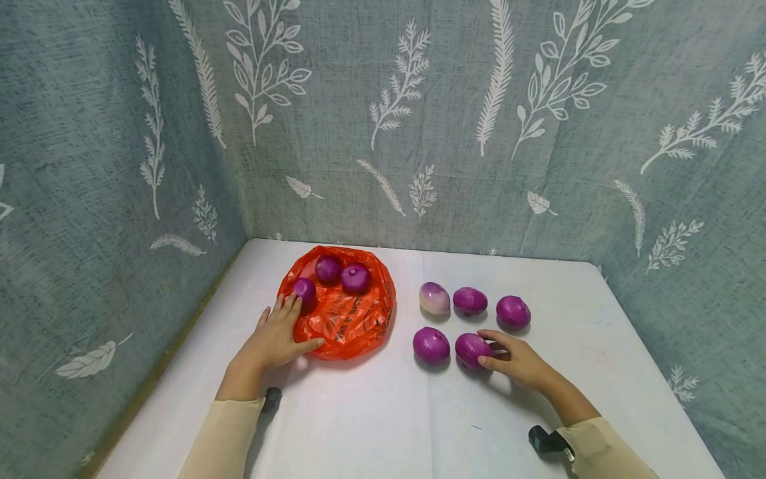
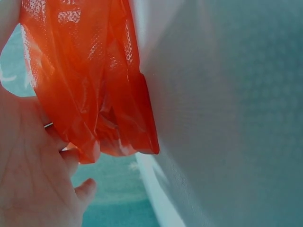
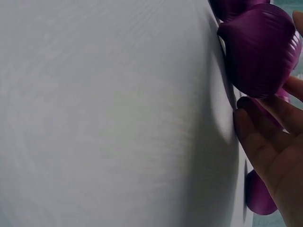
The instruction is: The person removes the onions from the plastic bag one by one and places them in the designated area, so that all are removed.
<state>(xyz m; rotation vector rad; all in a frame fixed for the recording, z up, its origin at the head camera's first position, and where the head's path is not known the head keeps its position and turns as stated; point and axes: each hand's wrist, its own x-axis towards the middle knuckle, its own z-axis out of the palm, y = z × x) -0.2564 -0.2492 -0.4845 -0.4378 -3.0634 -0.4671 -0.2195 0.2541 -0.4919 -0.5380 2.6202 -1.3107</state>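
A red plastic bag point(image 1: 335, 313) lies spread like a shallow bowl at the left of the table, its rim rolled. Inside it sit purple onions point(image 1: 356, 278), three in view. My left hand point(image 1: 278, 339) rests at the bag's near left rim, its fingers spread and fairly straight, touching the bag point(image 2: 85, 71). At the right, my right hand point(image 1: 520, 362) holds a purple onion point(image 1: 471, 350) between thumb and fingers at its right side. In the right wrist view, that onion point(image 3: 260, 52) shows close to the fingers. Another purple onion point(image 1: 431, 345) sits just left of it.
Behind the held onion stand a pale, partly white onion point(image 1: 434, 299), a purple onion point(image 1: 470, 301) and another purple onion point(image 1: 513, 313). The white table point(image 1: 371, 419) is bounded by a grey-green leaf-patterned cloth point(image 1: 371, 193) at the back and sides.
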